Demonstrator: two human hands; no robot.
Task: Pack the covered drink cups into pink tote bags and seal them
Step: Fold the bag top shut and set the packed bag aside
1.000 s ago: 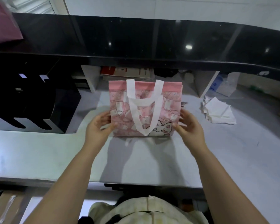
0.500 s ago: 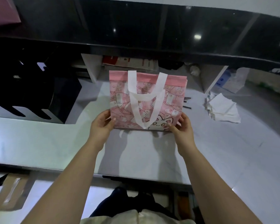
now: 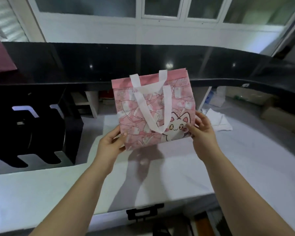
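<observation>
The pink tote bag (image 3: 153, 109) is held upright in the air above the grey counter (image 3: 211, 167), with its front face toward the camera and its top edge tilted slightly up to the right. The bag is flat. Two white handles (image 3: 152, 108) hang down across the front face and loop to a low point near the middle of the panel. A white cat print (image 3: 176, 128) occupies the lower right corner of the panel. The left hand (image 3: 109, 143) pinches the lower left corner: the thumb lies on the front face and the fingers are curled behind the fabric. The right hand (image 3: 203, 132) grips the lower right edge: the thumb presses on the cat print and the fingers wrap round the side edge to the rear. Both sets of fingers are closed on the bag. The bag's shadow (image 3: 143, 160) falls on the counter below it, between the two forearms. A stack of white folded sheets (image 3: 219, 120) lies on the counter just beyond the right hand. A black slotted rack (image 3: 29, 133) stands at the left, well apart from the bag. A glossy black raised ledge (image 3: 160, 60) runs across the rear of the counter; the upper part of the bag overlaps it in the view. Under the ledge, a white divider (image 3: 92, 106) separates open compartments whose contents are too dim to identify. A dark red item (image 3: 0, 53) sits at the upper left edge of the view. White window frames (image 3: 160, 16) stand behind the ledge.
</observation>
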